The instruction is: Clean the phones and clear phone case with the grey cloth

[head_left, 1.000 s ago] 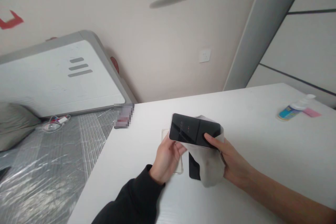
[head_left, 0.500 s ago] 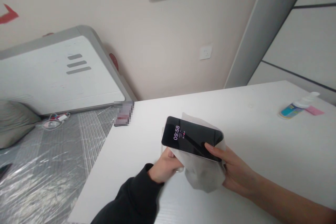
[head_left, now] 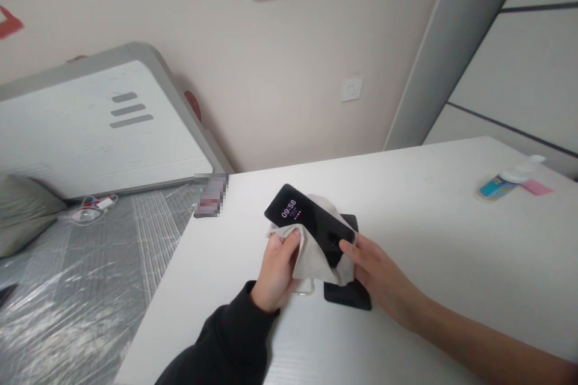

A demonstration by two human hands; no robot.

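Observation:
A black phone (head_left: 307,216) with a lit clock on its screen is tilted above the white table (head_left: 428,216). My right hand (head_left: 374,271) grips its near end. My left hand (head_left: 277,264), in a black sleeve, pinches a light grey cloth (head_left: 311,252) against the phone's lower edge. Under both hands lies a flat black object (head_left: 345,298), and a clear phone case (head_left: 303,287) peeks out beside it.
At the table's far right lie a small blue-labelled bottle (head_left: 506,180) and a pink pad (head_left: 535,186). A blurred small object (head_left: 210,195) sits at the table's left corner. Left of the table is a plastic-wrapped bed (head_left: 81,277) with a white headboard (head_left: 99,132).
The phone has turned and dropped lower, its top now pointing away left. My left hand came up from beneath and took hold of the cloth at the screen's edge.

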